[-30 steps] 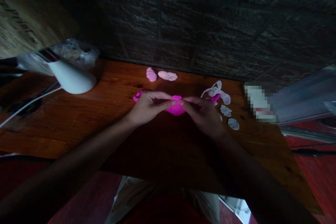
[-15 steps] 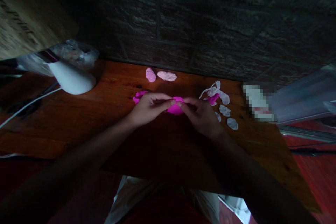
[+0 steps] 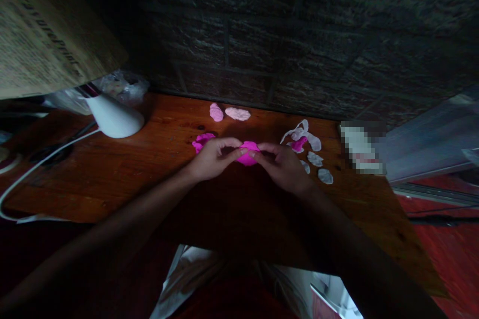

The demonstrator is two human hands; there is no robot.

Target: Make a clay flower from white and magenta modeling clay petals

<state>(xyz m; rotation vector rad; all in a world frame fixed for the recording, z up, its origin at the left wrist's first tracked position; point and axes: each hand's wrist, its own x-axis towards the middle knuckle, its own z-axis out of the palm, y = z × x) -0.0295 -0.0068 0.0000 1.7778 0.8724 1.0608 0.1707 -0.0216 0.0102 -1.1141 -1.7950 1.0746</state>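
Between my two hands is a flattened piece of bright magenta modelling clay (image 3: 247, 158). My left hand (image 3: 215, 159) pinches its left side between thumb and fingers. On the opposite side, my right hand (image 3: 284, 164) grips it the same way, with both thumbs near its middle. Just behind my left hand lies a crumpled magenta clay lump (image 3: 202, 141). A smaller magenta piece (image 3: 299, 144) rests among thin whitish pieces (image 3: 313, 142) beyond my right hand. Further back are a pink lump (image 3: 216, 112) and a paler pink lump (image 3: 238, 113).
A lamp with a white base (image 3: 116, 117) and a printed shade (image 3: 48, 35) stands on the left, its white cable (image 3: 48, 157) trailing forward. The wooden table (image 3: 123, 174) meets a dark brick wall (image 3: 247, 35). A blurred-out pale object (image 3: 361, 149) lies at the right.
The view has shifted slightly, so the lamp appears further right and lower. Both hands keep their pinch on the magenta clay, with only slight finger movement.
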